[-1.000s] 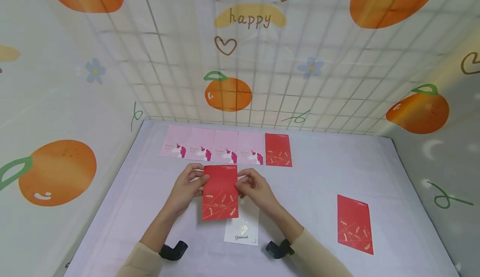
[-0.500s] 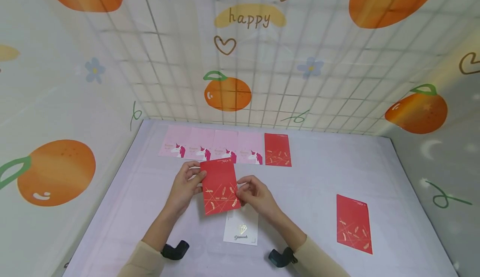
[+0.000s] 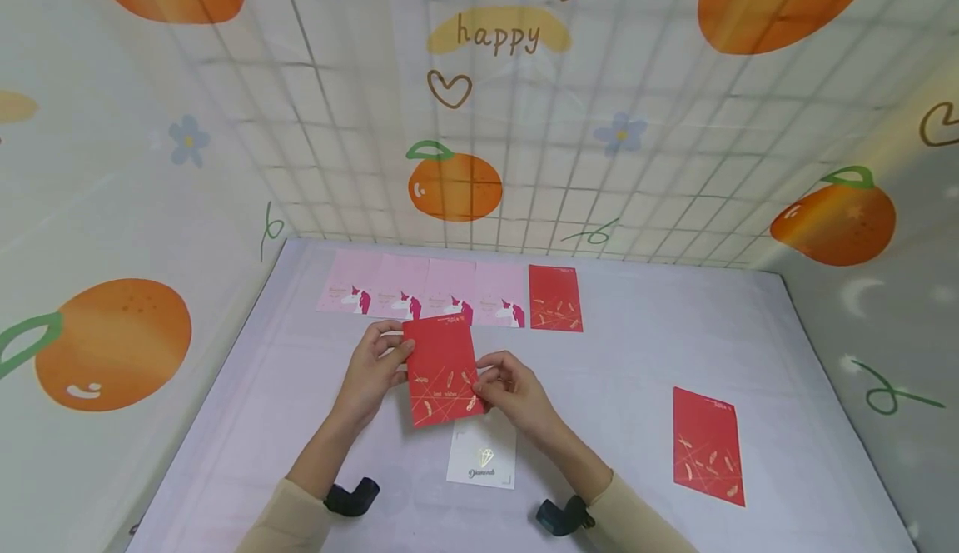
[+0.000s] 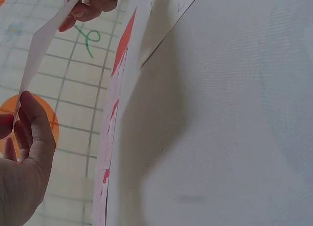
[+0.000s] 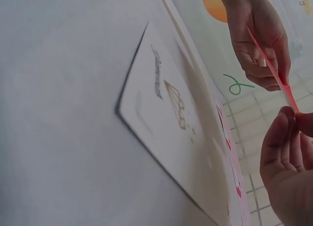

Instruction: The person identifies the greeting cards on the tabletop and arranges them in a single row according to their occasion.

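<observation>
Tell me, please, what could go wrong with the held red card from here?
The held red card is pinched at its sides by the left grip and right grip, so it might crease if squeezed. Lowered here, it could land on the white Diamonds card, which it partly hides in the head view. Moved forward while low, it might nudge the pink unicorn cards.

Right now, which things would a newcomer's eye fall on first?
Probably the red card held between the left hand and right hand, partly hiding the white Diamonds card on the table in the head view. Next come four pink unicorn cards in a row near the table's far edge, with another red card to their right. The large printed oranges on the backdrop also stand out.
</observation>
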Available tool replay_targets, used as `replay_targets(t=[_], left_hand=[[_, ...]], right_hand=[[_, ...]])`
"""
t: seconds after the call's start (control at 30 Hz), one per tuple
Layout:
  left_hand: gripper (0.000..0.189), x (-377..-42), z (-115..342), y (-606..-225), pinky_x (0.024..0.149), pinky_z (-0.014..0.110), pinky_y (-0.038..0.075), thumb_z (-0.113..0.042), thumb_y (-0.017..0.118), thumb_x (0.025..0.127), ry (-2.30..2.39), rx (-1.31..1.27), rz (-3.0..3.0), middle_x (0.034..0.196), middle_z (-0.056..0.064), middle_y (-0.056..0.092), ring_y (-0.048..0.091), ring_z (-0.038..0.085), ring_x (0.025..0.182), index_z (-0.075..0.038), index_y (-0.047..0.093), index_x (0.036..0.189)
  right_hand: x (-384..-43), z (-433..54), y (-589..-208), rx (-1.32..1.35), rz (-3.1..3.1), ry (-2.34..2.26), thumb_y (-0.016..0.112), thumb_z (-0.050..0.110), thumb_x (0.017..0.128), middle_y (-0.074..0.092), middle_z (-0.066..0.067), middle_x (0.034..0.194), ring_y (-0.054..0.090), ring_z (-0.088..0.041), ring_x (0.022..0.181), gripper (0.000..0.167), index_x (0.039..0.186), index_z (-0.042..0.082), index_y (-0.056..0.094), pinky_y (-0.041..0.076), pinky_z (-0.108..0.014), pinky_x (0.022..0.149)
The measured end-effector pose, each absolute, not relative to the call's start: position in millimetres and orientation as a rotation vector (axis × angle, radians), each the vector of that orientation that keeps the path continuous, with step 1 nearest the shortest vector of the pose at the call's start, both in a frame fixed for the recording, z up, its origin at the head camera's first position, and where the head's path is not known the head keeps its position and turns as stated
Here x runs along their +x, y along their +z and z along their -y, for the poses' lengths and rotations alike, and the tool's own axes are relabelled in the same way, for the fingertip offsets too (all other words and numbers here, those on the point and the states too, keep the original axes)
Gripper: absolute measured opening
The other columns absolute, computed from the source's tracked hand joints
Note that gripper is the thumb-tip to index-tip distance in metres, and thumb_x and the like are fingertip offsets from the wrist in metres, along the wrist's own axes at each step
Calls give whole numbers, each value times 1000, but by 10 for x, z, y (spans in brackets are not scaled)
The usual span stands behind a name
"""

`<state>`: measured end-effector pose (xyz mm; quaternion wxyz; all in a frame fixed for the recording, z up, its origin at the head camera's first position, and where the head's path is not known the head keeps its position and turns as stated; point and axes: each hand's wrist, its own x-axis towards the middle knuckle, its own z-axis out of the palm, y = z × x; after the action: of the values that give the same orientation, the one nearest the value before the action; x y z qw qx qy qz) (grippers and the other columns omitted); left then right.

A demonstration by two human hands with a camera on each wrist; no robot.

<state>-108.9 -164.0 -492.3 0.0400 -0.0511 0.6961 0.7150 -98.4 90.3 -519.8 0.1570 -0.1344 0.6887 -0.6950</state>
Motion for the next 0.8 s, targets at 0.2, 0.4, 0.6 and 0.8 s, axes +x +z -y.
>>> replay_targets(t=[0.2,0.4,0.6,0.8], left_hand=[[43,-1093,1615,-4911,78,39,59,-16,66,98,2166,-142,-2139,119,17,57,65,30,102,-10,45,135],[43,-1043,1561,-4913,80,39,59,-17,67,97,2137,-128,-2126,117,18,58,68,30,98,-12,47,134],[42,-964,1478,-4978,79,38,59,-15,68,96,2089,-89,-2136,113,17,59,69,29,94,-11,48,133],[43,-881,1408,-5020,79,36,59,-15,70,94,2053,-57,-2135,110,14,60,70,27,95,-11,49,131]], right_hand=[[-1012,-955,-5172,-397,-1973,-2018,69,12,94,66,-17,103,70,-30,84,34,125,6,55,59,-34,77],[-1067,-1026,-5151,-364,-1994,-2048,69,17,95,66,-16,105,70,-31,88,35,125,8,55,59,-37,79],[-1106,-1097,-5115,-304,-2028,-2079,71,19,94,66,-14,106,71,-30,91,36,125,10,56,59,-40,79],[-1127,-1147,-5110,-274,-2034,-2107,72,22,93,66,-14,107,70,-31,92,36,124,10,56,59,-39,79]])
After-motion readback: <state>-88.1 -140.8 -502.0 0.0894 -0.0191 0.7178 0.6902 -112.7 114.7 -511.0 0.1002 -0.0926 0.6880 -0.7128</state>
